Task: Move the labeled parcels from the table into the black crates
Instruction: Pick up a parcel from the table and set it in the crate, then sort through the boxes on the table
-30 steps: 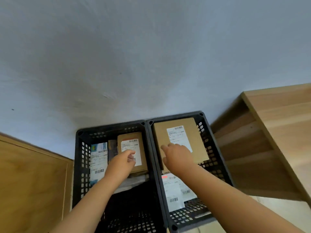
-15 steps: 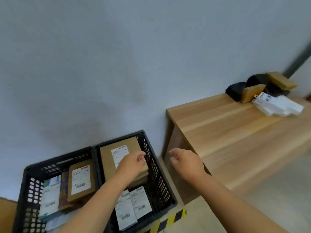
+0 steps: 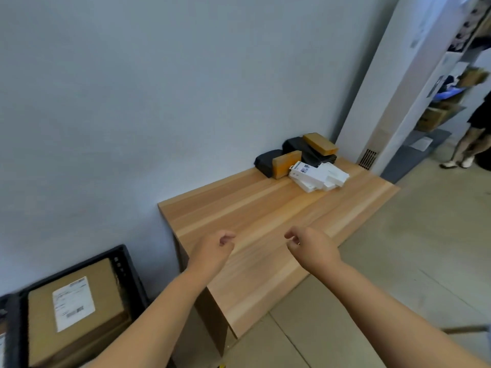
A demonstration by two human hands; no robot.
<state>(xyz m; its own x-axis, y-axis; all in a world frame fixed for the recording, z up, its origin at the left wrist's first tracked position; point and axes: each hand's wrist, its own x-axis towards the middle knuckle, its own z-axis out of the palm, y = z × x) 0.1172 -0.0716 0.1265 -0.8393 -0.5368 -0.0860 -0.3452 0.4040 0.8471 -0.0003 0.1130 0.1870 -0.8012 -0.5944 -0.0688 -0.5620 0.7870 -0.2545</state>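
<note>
Hands: left, right loosely curled, empty | we are turning from crate at near left toward far parcels on table | fetching next.

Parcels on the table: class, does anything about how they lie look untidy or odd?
Yes. The parcels sit in a jumbled heap at the table's far end: one brown box lies tilted atop black packets, white boxes overlap askew.

Parcels heaped at table's far end.
</note>
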